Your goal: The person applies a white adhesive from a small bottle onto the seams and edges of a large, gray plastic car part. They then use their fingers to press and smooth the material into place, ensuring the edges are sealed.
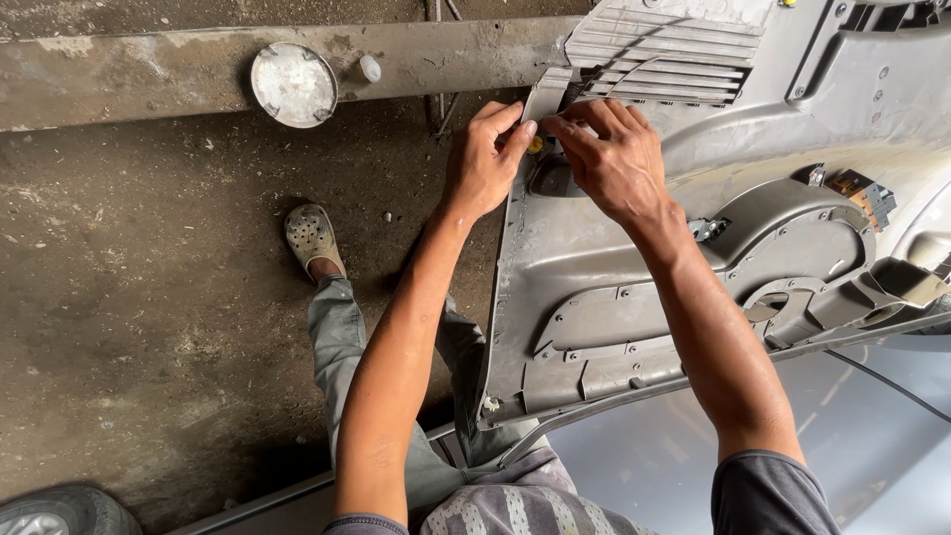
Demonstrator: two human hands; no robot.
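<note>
Nearest the camera, 2 bare forearms are seen reaching up to a grey door panel (634, 297). Fingers (515, 127) of the left hand (485, 163) are pinched on a small yellow clip (535, 145) at the panel's upper edge, just below a ribbed grille (664, 59). Fingers (575, 129) of the right hand (619, 163) are pressed together at the same spot, touching the clip. Beyond, a perforated sandal (312, 238) rests on the concrete floor (149, 277), and a round metal lid (293, 84) lies on a ledge (119, 74).

Likely a car repair workshop: stained concrete floor (149, 297), tyre (59, 513) (partly seen), stripped door panel (634, 297).
</note>
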